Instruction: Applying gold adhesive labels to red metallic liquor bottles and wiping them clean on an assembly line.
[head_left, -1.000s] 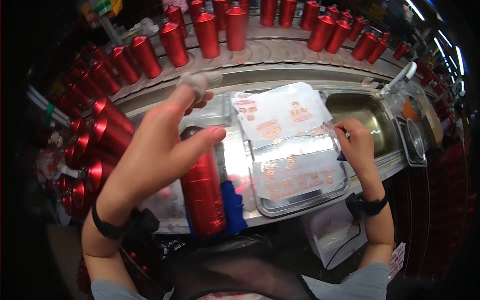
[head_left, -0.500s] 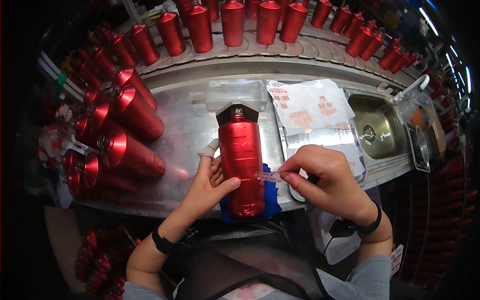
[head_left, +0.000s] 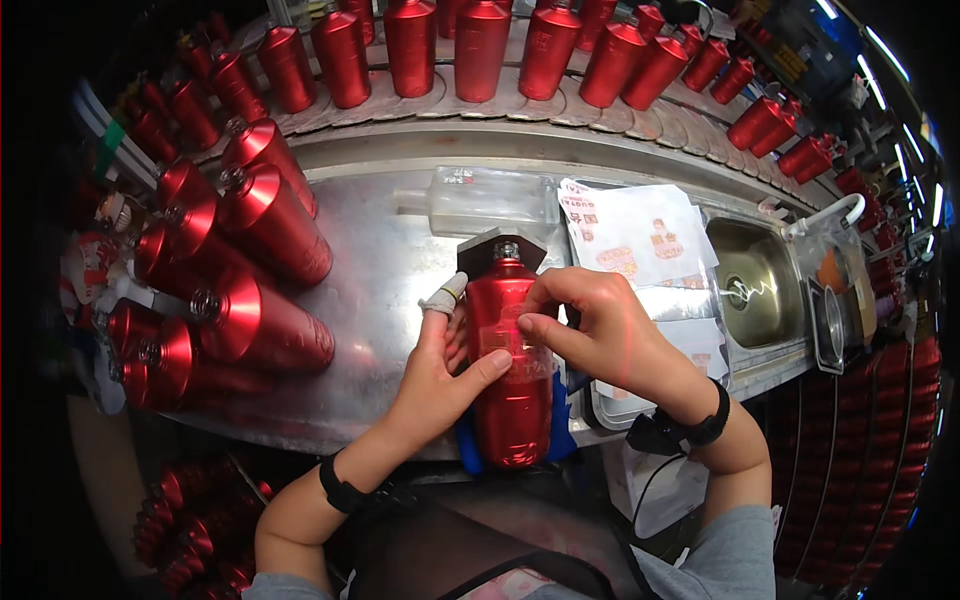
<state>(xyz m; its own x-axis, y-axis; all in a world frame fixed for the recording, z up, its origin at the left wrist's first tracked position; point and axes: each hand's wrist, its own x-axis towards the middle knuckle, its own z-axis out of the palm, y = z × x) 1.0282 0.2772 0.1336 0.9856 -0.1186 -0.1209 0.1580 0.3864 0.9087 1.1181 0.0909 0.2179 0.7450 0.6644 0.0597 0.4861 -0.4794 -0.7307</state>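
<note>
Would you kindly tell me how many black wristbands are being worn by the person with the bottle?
2: one black band sits behind the left hand, which touches the red bottle; the second band sits behind the right hand.

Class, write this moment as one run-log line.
left hand: thumb on red bottle | right hand: at bottle's front | clear label: against bottle | blue cloth: under bottle | sink: right side
</note>
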